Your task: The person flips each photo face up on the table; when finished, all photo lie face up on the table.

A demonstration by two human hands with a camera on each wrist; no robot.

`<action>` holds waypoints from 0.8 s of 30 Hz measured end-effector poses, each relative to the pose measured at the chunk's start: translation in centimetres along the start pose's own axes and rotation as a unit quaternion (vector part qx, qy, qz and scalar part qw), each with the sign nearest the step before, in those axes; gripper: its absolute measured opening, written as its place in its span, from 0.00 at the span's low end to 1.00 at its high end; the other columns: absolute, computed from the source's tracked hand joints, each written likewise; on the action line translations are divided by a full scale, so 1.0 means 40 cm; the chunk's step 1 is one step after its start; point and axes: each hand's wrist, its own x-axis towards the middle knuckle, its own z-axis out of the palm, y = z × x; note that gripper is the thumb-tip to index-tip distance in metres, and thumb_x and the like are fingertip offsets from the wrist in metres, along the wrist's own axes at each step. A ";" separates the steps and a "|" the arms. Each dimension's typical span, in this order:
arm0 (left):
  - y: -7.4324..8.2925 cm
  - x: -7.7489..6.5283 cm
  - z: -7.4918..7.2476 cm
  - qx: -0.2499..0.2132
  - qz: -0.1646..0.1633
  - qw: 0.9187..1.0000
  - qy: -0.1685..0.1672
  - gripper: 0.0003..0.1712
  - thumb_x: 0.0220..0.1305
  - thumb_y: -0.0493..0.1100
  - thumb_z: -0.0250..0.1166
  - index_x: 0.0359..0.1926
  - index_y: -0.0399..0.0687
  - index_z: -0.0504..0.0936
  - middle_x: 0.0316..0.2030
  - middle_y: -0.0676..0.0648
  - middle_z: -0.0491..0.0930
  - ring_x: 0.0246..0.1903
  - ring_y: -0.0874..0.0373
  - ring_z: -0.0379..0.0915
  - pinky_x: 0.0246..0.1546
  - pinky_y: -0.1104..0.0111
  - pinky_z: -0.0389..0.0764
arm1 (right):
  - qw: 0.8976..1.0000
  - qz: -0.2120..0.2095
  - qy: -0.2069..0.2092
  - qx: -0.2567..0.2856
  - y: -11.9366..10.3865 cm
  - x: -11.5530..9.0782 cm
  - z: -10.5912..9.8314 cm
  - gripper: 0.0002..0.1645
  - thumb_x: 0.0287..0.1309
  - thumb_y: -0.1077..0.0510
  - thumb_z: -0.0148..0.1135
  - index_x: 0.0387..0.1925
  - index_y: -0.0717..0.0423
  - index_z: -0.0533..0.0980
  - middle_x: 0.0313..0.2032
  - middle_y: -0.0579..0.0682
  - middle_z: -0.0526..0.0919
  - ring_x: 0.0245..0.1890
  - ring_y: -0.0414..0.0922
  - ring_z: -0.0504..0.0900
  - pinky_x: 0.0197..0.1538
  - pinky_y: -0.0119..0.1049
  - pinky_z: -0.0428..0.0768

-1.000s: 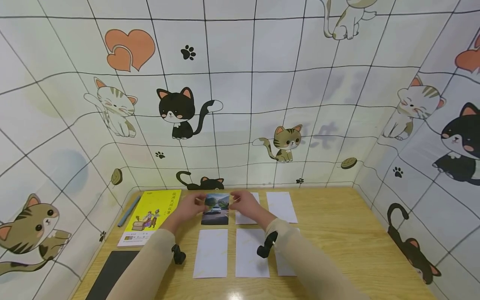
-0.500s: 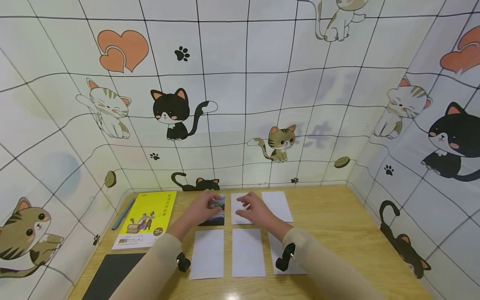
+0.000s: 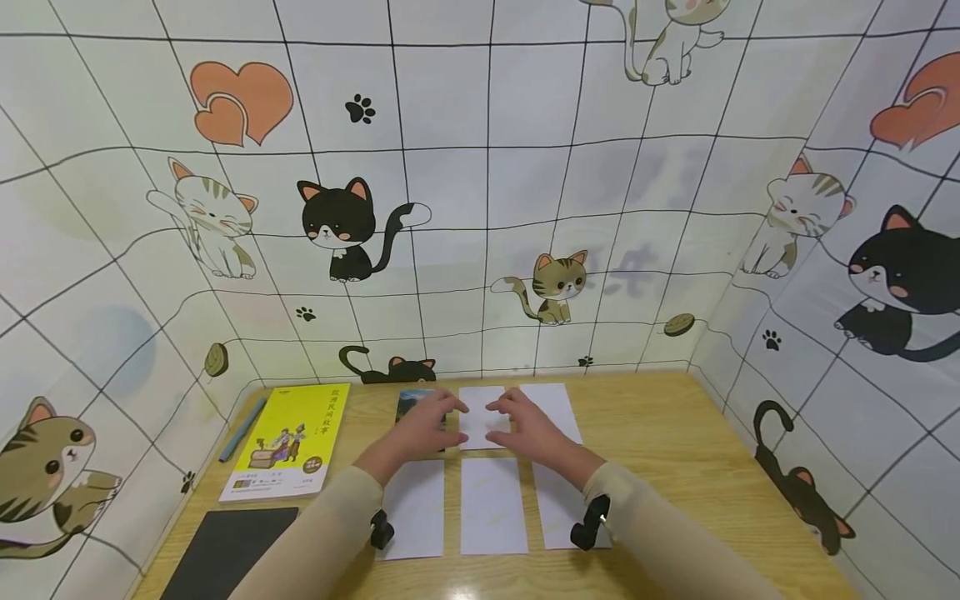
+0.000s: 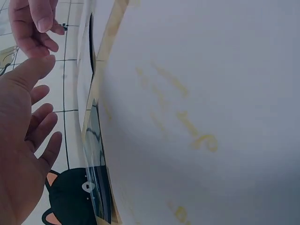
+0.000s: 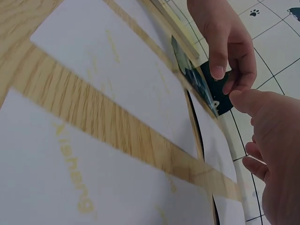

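My left hand (image 3: 429,429) hovers with thumb and fingers parted, near the left edge of the back-row middle white card (image 3: 480,421). Facing it, my right hand (image 3: 528,429) is at that card's right edge, its fingers also apart and holding nothing. Partly covered by my left hand is a photo card (image 3: 411,402), face up; its picture also shows in the right wrist view, where the card (image 5: 192,72) lies beyond the white ones. Another white card (image 3: 551,408) completes the back row. In front lie three more: a left one (image 3: 412,508), a middle one (image 3: 493,507) and a right one (image 3: 558,508).
A yellow book (image 3: 288,442) lies at the left on the wooden table (image 3: 675,483), with a blue-grey pen (image 3: 242,429) beside it. Nearer is a black flat sheet or folder (image 3: 228,550). Cat-patterned cloth walls (image 3: 457,183) enclose the table's back and sides.
Both hands have let go of the photo card's sides, leaving it on the table. They have shifted right and now flank the back-row middle white card. The view has turned slightly.
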 end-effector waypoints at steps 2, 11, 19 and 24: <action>0.003 0.010 0.008 0.024 0.001 1.000 -0.011 0.30 0.70 0.54 0.80 0.66 0.47 0.84 0.63 0.47 0.76 0.62 0.46 0.76 0.63 0.49 0.80 | 0.999 -0.009 -0.005 -0.036 0.009 -0.007 -0.003 0.35 0.70 0.51 0.79 0.72 0.59 0.79 0.60 0.54 0.76 0.59 0.55 0.80 0.59 0.52 0.82; 0.024 0.036 0.024 0.102 0.008 0.994 -0.035 0.38 0.63 0.61 0.83 0.67 0.51 0.83 0.64 0.50 0.76 0.62 0.52 0.76 0.67 0.53 0.79 | 0.989 -0.063 -0.030 -0.128 0.038 -0.017 -0.006 0.38 0.68 0.50 0.80 0.72 0.58 0.78 0.66 0.54 0.75 0.65 0.51 0.78 0.66 0.51 0.80; 0.012 0.058 0.043 0.175 0.029 0.983 -0.056 0.42 0.64 0.68 0.79 0.71 0.54 0.81 0.67 0.51 0.76 0.65 0.52 0.75 0.70 0.54 0.77 | 0.978 -0.076 -0.057 -0.183 0.058 -0.008 -0.003 0.38 0.70 0.44 0.78 0.73 0.55 0.78 0.70 0.54 0.76 0.70 0.53 0.77 0.72 0.52 0.77; 0.011 0.065 0.048 0.202 0.034 0.975 -0.086 0.45 0.67 0.71 0.74 0.75 0.54 0.77 0.72 0.49 0.74 0.72 0.49 0.72 0.76 0.50 0.71 | 0.974 -0.088 -0.069 -0.199 0.072 0.000 0.006 0.37 0.70 0.42 0.76 0.72 0.54 0.79 0.72 0.54 0.76 0.71 0.54 0.77 0.73 0.52 0.76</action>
